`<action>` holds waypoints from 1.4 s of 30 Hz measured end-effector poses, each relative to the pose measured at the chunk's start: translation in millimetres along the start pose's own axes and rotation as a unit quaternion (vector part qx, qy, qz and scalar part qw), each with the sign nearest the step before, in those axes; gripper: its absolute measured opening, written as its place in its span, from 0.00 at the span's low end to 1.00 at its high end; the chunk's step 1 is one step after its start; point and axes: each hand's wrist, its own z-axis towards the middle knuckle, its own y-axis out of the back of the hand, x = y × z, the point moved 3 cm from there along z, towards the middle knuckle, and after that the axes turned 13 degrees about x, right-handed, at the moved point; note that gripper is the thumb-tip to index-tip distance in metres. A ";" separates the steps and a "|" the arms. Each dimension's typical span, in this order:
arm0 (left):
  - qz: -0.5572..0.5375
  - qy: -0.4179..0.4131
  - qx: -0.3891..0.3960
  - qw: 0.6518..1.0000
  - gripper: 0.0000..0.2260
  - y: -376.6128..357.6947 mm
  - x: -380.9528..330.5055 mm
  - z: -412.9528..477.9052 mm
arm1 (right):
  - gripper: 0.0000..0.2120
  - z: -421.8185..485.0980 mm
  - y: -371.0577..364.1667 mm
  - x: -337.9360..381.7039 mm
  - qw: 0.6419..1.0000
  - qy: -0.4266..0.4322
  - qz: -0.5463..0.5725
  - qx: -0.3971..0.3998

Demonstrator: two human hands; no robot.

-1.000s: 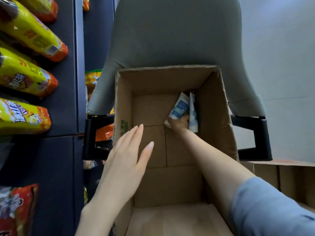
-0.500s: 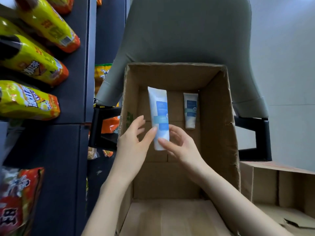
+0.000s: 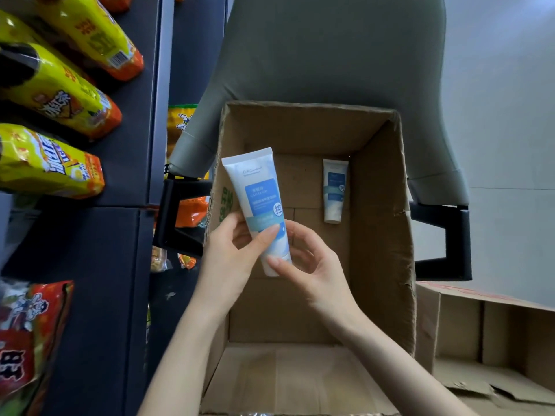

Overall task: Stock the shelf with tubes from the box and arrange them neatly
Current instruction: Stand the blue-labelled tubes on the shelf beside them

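Now one tube (image 3: 259,202) is out of the far right corner of the box (image 3: 383,235), where the right hand (image 3: 313,265) was reaching a second ago, and is held above the opening. The left hand (image 3: 229,253) pinches its lower body, thumb across the front. The right hand curls round the cap end. The tube's top leans left toward the shelf (image 3: 129,151), probably its next stop. A second tube (image 3: 334,190) lies on the box floor, far right.
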 end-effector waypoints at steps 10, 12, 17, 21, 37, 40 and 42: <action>-0.013 0.035 -0.034 0.999 0.11 20.1 -1.0 -9.5 | 0.35 51.6 85.3 -67.1 0.953 -0.178 -0.171 -0.176; -0.016 0.036 -0.032 0.999 0.12 20.3 -1.2 -9.7 | 0.35 68.7 98.8 -78.8 0.946 -0.198 -0.180 -0.183; -0.023 0.043 -0.031 0.998 0.18 20.8 1.6 -12.7 | 0.32 98.7 122.1 -91.6 0.930 -0.238 -0.181 -0.215; -0.037 0.050 -0.037 0.997 0.19 22.7 6.5 -12.9 | 0.30 109.1 129.9 -95.0 0.917 -0.261 -0.201 -0.225; -0.055 0.048 -0.097 0.993 0.08 53.7 8.5 -31.5 | 0.23 98.8 109.1 -107.3 0.929 -0.327 -0.080 -0.156; -0.061 0.048 -0.107 0.991 0.07 56.6 9.7 -42.4 | 0.26 88.2 93.7 -99.8 0.950 -0.279 -0.069 -0.118; -0.061 0.044 -0.107 0.991 0.07 56.5 10.2 -51.7 | 0.28 79.0 82.9 -91.0 0.961 -0.240 -0.071 -0.117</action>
